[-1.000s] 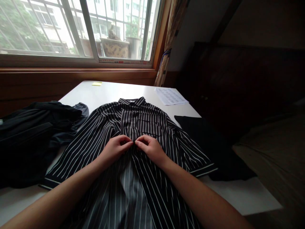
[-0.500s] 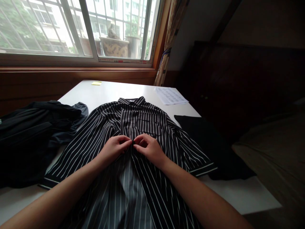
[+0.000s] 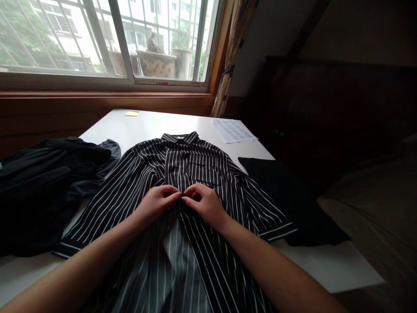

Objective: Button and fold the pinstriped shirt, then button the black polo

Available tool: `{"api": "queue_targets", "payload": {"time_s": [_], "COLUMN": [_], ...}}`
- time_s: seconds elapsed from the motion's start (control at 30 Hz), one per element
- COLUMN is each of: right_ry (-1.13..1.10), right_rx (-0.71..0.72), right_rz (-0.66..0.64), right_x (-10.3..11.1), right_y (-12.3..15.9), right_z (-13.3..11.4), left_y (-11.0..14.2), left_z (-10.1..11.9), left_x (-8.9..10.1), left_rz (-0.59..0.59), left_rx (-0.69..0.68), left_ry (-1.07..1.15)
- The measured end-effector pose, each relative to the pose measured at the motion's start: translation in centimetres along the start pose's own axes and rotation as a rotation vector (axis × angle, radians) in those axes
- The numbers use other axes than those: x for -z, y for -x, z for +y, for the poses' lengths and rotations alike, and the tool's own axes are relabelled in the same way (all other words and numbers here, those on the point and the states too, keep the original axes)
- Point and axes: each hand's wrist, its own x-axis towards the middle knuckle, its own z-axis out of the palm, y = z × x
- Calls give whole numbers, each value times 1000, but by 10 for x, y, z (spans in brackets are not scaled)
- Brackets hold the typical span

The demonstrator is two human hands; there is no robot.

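A black shirt with white stripes (image 3: 130,191) lies face up on the white table (image 3: 146,126), collar toward the window. My left hand (image 3: 156,203) and my right hand (image 3: 204,203) meet at the middle of its front placket. Both pinch the fabric edges with closed fingertips that nearly touch. Above my hands the front is closed. Below them it gapes, showing the grey striped inside.
A heap of dark clothes (image 3: 39,182) covers the table's left side. A folded black garment (image 3: 286,195) lies at the right. A printed sheet (image 3: 233,130) and a yellow sticky note (image 3: 132,114) lie near the window. A dark bed stands to the right.
My right hand's fingertips have shifted slightly left toward the left hand. The shirt and the rest have not moved.
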Motion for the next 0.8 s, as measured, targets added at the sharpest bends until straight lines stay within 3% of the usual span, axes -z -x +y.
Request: {"api": "queue_targets", "payload": {"time_s": [0.8], "right_ry": [20], "right_rx": [21], "right_rz": [-15], "right_x": [1], "right_y": [-1], "right_z": [-2], "left_y": [-2], "left_z": [-5], "left_x": [-1], "left_rz": [-11], "left_rx": [-36], "left_ry": [-20]}}
